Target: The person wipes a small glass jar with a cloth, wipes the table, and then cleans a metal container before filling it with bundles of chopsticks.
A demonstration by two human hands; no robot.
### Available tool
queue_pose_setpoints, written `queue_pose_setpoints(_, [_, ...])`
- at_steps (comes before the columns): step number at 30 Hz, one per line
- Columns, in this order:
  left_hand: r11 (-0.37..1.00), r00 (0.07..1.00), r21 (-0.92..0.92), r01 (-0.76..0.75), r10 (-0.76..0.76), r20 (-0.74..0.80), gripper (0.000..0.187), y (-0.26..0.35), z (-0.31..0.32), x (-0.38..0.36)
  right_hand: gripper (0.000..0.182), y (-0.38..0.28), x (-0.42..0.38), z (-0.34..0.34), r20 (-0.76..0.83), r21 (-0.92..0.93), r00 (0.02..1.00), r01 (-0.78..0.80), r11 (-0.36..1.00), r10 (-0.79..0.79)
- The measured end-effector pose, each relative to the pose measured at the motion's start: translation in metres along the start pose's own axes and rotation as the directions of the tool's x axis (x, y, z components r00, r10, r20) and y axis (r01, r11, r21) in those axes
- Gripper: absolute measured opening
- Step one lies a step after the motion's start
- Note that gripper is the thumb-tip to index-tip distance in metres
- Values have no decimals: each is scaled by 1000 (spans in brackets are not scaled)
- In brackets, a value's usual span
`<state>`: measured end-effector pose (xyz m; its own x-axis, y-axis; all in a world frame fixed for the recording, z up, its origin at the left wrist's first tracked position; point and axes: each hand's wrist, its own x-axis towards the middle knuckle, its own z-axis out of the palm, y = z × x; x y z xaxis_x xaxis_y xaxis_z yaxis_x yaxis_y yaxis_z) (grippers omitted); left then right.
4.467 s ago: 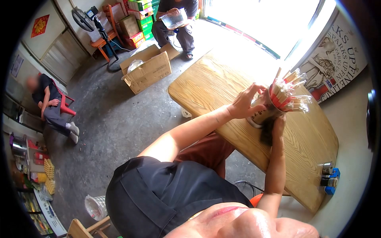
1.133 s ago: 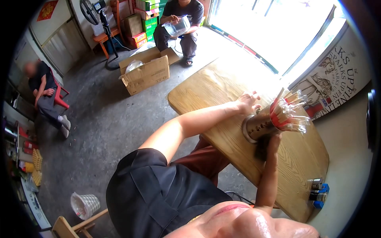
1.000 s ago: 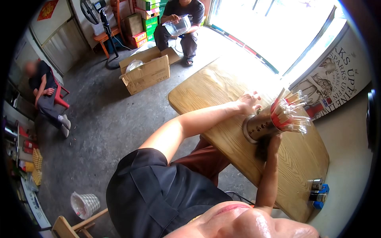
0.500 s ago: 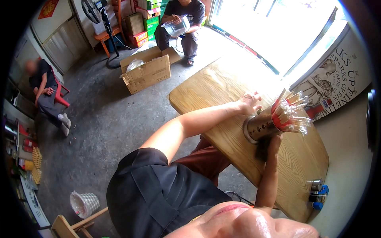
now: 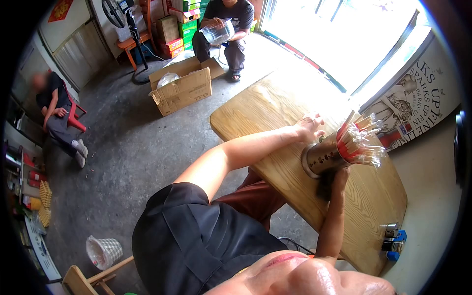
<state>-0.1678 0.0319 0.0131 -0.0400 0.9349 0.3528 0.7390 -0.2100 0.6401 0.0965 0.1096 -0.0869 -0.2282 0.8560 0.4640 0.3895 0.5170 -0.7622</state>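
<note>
The left hand (image 5: 309, 129) is open, just beside the cup (image 5: 322, 156) over the table (image 5: 275, 115). The right hand (image 5: 340, 179) is partly hidden, so I cannot tell its grip. Tall sticks (image 5: 361, 145) make the cup top-heavy; weak support could tip it.

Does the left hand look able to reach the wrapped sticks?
Probably yes: the left hand is near the metal holder, and the wrapped sticks jut past its rim, with no obstacle visible.
</note>
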Motion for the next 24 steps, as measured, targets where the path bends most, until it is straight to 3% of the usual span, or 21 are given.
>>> queue_pose_setpoints(7, [1000,1000,-5,-9,9,-5,39,-1,0,0,48,-4,-1,-1,53,70,995,-87,994,84])
queue_pose_setpoints(11, [1000,1000,-12,-21,21,-15,39,-4,3,1,48,-3,-1,-1,32,63,998,-51,997,49])
queue_pose_setpoints(13, [1000,1000,-12,-17,17,-13,39,-4,3,1,46,-39,-3,-7,32,-13,998,-59,998,60])
queue_pose_setpoints(17, [999,998,0,-49,49,-45,39,-10,9,3,45,-3,-2,-3,53,51,992,-116,992,113])
queue_pose_setpoints(19, [999,999,1,-34,34,-36,39,-6,6,2,43,-35,-4,-8,61,-6,998,2,1000,-1])
queue_pose_setpoints(24, [1000,1000,-2,-18,18,-25,39,-3,2,0,41,-36,-4,-8,34,-31,998,51,998,-50])
